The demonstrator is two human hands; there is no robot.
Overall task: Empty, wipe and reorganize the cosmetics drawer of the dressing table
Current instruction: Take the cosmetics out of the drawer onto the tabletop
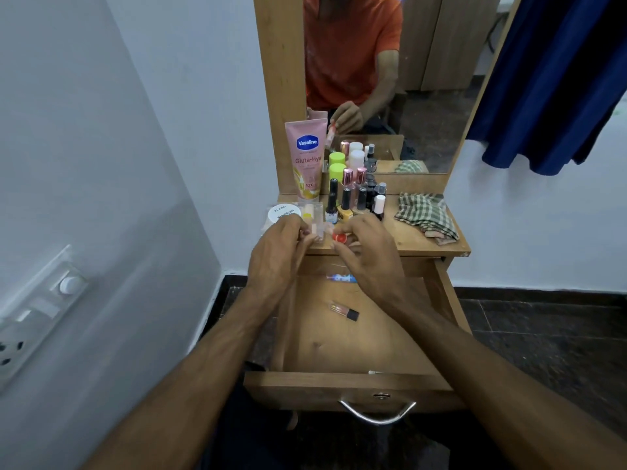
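Observation:
The wooden drawer point(349, 383) of the dressing table is pulled out toward me. Inside lie a small lip gloss tube with a black cap point(344, 310) and a small blue and white item point(341, 278) near the back. On the tabletop point(407, 235) stand a pink Vaseline tube point(305, 161), several nail polish bottles point(353, 205) and a white round jar point(283, 213). My left hand point(278, 256) grips a clear plastic case point(314, 215) at the table's front edge. My right hand point(366, 252) pinches a small red round item point(339, 237) beside it.
A checked cloth point(424, 213) lies crumpled on the right of the tabletop. A mirror point(390, 79) rises behind the bottles. A wall with a switch panel point(37, 313) is close on the left. Dark blue fabric point(556, 83) hangs at the upper right.

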